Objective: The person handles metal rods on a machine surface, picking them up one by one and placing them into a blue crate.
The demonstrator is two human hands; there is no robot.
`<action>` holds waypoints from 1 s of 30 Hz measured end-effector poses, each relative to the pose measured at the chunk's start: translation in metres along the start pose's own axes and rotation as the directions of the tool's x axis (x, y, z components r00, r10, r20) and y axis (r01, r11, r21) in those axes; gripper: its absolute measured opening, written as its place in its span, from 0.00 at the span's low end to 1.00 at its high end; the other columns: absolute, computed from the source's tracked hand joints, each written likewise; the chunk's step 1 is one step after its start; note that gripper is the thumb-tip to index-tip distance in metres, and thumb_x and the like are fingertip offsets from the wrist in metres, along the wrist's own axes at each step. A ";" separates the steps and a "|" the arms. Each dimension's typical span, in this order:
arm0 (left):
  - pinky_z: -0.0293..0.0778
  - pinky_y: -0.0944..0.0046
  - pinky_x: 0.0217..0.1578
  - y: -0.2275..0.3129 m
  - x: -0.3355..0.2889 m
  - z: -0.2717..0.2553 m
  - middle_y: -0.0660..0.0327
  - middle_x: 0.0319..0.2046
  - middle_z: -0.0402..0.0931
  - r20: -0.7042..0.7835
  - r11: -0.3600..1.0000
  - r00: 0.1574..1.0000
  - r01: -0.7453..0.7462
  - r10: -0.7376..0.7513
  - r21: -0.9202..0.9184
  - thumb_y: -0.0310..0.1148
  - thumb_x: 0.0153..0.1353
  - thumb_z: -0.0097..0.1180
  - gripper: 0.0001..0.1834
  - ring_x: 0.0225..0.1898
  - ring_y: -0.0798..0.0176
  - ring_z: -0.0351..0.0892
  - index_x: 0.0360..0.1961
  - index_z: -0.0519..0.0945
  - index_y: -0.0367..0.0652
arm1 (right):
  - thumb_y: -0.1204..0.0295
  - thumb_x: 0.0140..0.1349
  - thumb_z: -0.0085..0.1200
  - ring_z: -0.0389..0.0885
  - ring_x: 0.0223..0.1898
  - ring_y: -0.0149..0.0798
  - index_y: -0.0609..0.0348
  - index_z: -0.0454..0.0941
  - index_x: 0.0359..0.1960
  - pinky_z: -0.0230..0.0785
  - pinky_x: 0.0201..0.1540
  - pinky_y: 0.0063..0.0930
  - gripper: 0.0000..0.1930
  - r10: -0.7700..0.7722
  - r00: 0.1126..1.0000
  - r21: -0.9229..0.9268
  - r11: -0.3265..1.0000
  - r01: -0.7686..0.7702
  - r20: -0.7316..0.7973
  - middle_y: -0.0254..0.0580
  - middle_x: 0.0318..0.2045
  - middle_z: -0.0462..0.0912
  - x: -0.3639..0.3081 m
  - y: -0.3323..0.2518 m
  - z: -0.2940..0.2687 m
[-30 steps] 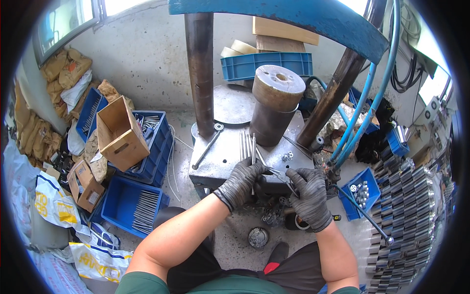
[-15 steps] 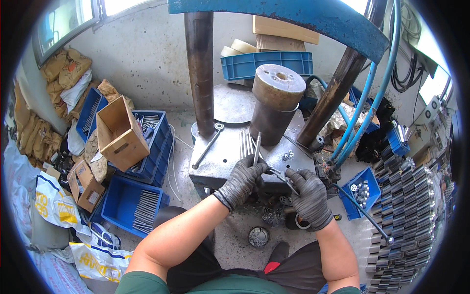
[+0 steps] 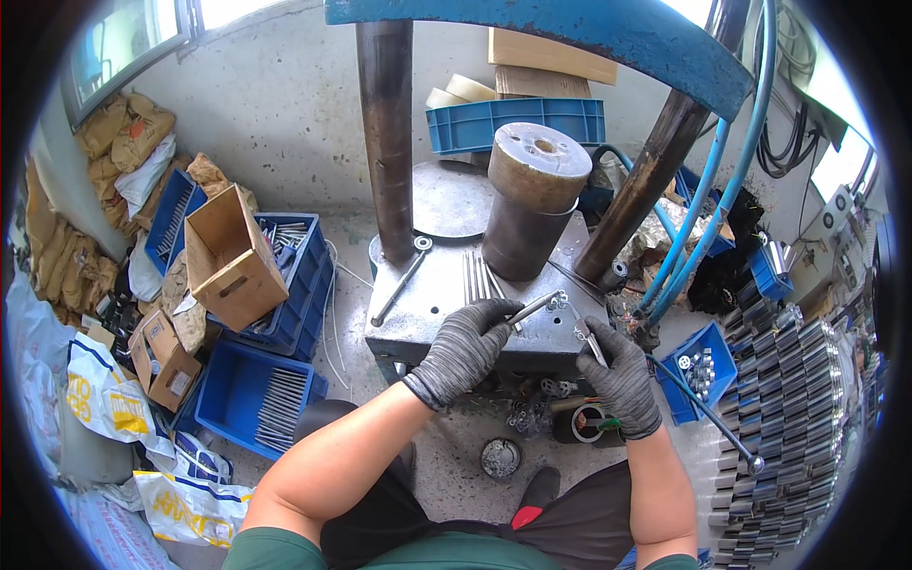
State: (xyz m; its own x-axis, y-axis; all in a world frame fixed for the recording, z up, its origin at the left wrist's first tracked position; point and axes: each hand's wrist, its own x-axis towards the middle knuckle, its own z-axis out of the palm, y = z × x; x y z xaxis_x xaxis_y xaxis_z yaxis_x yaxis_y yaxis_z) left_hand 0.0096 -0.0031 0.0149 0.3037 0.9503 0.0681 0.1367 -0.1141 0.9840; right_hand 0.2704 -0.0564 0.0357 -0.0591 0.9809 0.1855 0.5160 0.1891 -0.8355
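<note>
My left hand, in a grey work glove, is closed around a slim metal rod, which points up to the right over the front of the press bed. My right hand, gloved alike, grips a pair of pliers, their jaws pointing up and left. A small shiny ring seems to sit at the jaw tips, too small to be sure. The pliers' handles are mostly hidden in the glove. Small metal rings lie on the press bed near the rod's end, and several rods lie beside the thick steel cylinder.
A long-handled ring-ended tool lies on the bed's left. Steel columns flank the cylinder. A blue bin of rods stands left, another blue bin of small parts right, beside stacked metal tubes. A small round container stands below.
My hands have moved apart. The rod has swung from upright to leaning right, and the pliers have moved away from it to the right.
</note>
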 end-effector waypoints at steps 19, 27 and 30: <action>0.76 0.68 0.36 0.012 -0.006 -0.013 0.67 0.32 0.80 0.320 0.987 0.936 0.158 -0.148 -0.003 0.34 0.73 0.57 0.17 0.31 0.73 0.75 0.60 0.83 0.43 | 0.77 0.54 0.64 0.84 0.46 0.31 0.62 0.79 0.63 0.76 0.54 0.31 0.30 0.058 0.898 -0.035 0.998 -0.048 0.436 0.46 0.45 0.88 -0.002 -0.024 -0.025; 0.71 0.73 0.30 -0.001 -0.005 -0.006 0.68 0.32 0.80 0.422 0.973 0.895 0.206 -0.145 -0.102 0.43 0.76 0.55 0.22 0.28 0.77 0.72 0.63 0.79 0.41 | 0.76 0.53 0.65 0.86 0.47 0.34 0.62 0.79 0.62 0.77 0.55 0.32 0.30 0.048 0.886 -0.052 0.998 -0.027 0.461 0.48 0.46 0.89 -0.004 -0.021 -0.020; 0.70 0.74 0.26 0.004 -0.008 -0.005 0.66 0.31 0.80 0.465 0.933 0.861 0.315 -0.206 -0.171 0.43 0.75 0.56 0.23 0.25 0.77 0.72 0.63 0.79 0.40 | 0.75 0.54 0.65 0.87 0.47 0.37 0.62 0.79 0.62 0.77 0.55 0.33 0.30 0.010 0.887 -0.081 0.996 0.030 0.462 0.50 0.46 0.88 -0.004 -0.021 -0.021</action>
State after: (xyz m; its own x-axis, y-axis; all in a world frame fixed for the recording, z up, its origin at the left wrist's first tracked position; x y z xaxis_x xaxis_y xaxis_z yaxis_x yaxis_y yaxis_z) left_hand 0.0032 -0.0095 0.0194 0.6716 0.7074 -0.2206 0.0624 0.2427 0.9681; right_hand 0.2776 -0.0658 0.0636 -0.4421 0.8931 -0.0835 0.5812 0.2144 -0.7850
